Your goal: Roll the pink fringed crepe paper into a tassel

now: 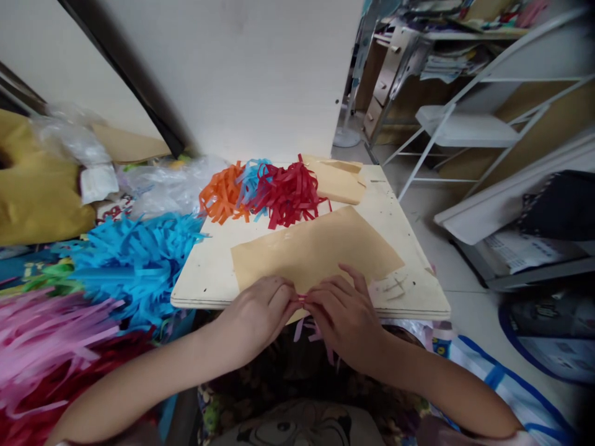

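Note:
Both hands meet at the near edge of a small white table (209, 275). My left hand (264, 306) and my right hand (346, 313) pinch a small pink strip (301, 298) between their fingertips. Light pink paper fringes (316, 331) hang below my right hand. Under and beyond the hands a brown paper sheet (316, 244) lies on the tabletop. Farther back sit an orange fringe bundle (225, 195), a light blue one (253, 176) and a dark red one (292, 192), beside a folded brown paper piece (337, 179).
Left of the table lie piles of blue fringe (134, 260), pink fringe (46, 347) and clear plastic wrap (167, 186). A white folding chair (469, 127) stands at the back right. A bottle (441, 342) is near the table's right front corner.

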{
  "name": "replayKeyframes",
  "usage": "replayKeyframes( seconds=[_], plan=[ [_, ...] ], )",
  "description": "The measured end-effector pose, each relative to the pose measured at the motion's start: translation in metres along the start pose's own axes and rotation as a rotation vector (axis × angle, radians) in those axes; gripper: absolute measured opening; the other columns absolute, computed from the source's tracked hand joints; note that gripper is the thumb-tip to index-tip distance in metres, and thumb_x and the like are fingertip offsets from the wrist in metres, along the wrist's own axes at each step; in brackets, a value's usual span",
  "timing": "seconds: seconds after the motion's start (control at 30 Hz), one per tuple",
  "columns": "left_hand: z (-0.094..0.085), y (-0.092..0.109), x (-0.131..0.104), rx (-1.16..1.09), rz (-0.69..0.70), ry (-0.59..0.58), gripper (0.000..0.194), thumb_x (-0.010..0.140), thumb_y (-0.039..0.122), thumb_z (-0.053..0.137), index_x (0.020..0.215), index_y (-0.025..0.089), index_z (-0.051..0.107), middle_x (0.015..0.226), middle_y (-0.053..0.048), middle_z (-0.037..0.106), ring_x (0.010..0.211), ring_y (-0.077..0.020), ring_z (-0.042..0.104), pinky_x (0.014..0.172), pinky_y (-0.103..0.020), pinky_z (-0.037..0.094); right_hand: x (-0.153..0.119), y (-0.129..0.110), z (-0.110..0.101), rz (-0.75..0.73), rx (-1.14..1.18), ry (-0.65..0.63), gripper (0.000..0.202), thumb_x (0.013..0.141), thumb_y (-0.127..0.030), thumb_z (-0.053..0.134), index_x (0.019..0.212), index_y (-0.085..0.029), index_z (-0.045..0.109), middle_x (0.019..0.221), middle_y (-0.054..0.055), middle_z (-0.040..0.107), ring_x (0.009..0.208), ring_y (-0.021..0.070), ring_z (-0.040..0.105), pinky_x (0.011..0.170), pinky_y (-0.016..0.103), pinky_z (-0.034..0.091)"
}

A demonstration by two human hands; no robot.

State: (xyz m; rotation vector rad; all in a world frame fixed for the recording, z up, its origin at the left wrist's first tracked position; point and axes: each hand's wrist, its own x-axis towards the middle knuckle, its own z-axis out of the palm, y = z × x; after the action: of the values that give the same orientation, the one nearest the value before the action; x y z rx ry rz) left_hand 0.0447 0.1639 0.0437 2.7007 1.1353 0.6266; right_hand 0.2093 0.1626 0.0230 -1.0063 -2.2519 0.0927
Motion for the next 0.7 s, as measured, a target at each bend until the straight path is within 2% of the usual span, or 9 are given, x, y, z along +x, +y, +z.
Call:
replayKeyframes(
  seconds=[0.17,0.37,0.5,0.7],
  plan=[
    [-0.0061,-0.0015,0.0020,-0.045,0.004,-0.025,0.015,0.081,0.016,0.037,0.080,0.011,0.051,0.072,-0.006,0.057,0.067,-0.0135,0.053,0.058,-0.026,0.047,0.0038,-0.0001,-0.0007,0.034,-0.007,-0.026,0.008,0.076,-0.014,0.046,0.070,-0.016,0.051,0.067,0.000,0.058,0.070,0.0120,0.048,0.089,0.038,0.024],
    [-0.0065,-0.0040,-0.0008,0.038,0.029,-0.064,0.017,0.079,0.015,0.036,0.072,0.010,0.050,0.068,-0.007,0.054,0.064,-0.0153,0.050,0.055,-0.028,0.044,0.0071,-0.0027,0.0004,0.064,0.002,-0.101,0.009,0.075,-0.015,0.044,0.068,-0.015,0.050,0.064,0.000,0.055,0.068,0.0122,0.047,0.090,0.037,0.025],
    [-0.0058,-0.0066,-0.0047,-0.076,-0.014,-0.048,0.015,0.078,0.013,0.037,0.070,0.012,0.048,0.066,-0.004,0.052,0.062,-0.0123,0.049,0.054,-0.024,0.042,0.0066,-0.0014,-0.0013,0.076,0.052,-0.141,0.010,0.075,-0.014,0.044,0.067,-0.015,0.051,0.062,-0.001,0.055,0.067,0.0114,0.047,0.090,0.036,0.024],
    [-0.0058,-0.0087,-0.0053,-0.248,-0.100,0.010,0.010,0.079,0.015,0.041,0.075,0.015,0.050,0.067,-0.001,0.054,0.060,-0.0075,0.052,0.053,-0.017,0.041,0.0049,0.0017,-0.0008,0.103,0.078,-0.125,0.012,0.074,-0.013,0.047,0.064,-0.017,0.051,0.060,-0.002,0.056,0.068,0.0107,0.047,0.092,0.036,0.022]
  ],
)
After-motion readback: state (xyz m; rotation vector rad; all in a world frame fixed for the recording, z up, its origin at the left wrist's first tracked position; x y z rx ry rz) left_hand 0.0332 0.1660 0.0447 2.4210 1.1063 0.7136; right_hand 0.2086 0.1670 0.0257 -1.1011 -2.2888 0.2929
